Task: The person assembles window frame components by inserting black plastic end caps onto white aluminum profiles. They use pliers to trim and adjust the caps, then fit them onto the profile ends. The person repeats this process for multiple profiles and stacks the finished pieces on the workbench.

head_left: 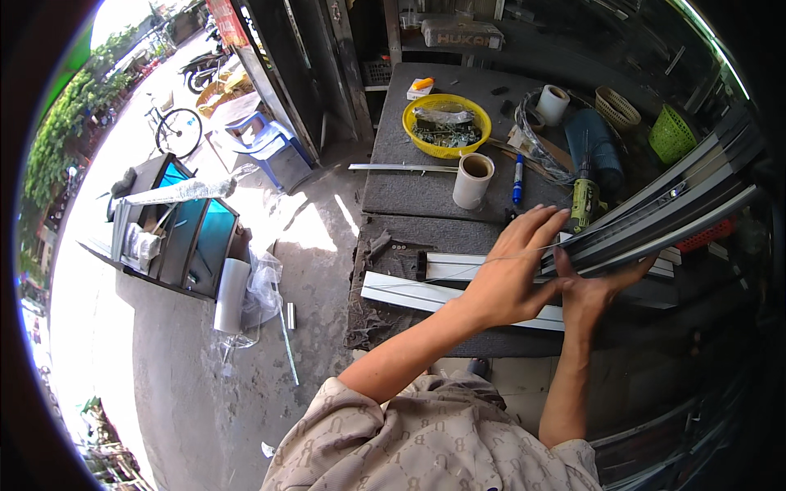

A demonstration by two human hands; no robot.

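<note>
A bundle of long grey and black aluminium profiles [684, 200] slants up to the right above the workbench. My left hand [514, 266] is at its near end, fingers stretched along the far side and thumb on the near side. From below, my right hand [594, 290] supports the same bundle, its thumb up against the end and its fingers running under the profiles. A thin wire-like strand [426, 283] passes by my left hand. White profiles [417, 296] lie flat on the bench beneath both hands. The palm sides of both hands are hidden.
The dark-covered bench [409, 196] carries a yellow basket [446, 151] of small hardware, a tape roll [473, 182], a blue marker [517, 178] and a green drill [584, 204]. A green basket [673, 135] stands far right. On the floor left are a glass-panelled cabinet [176, 225] and a blue stool [274, 151].
</note>
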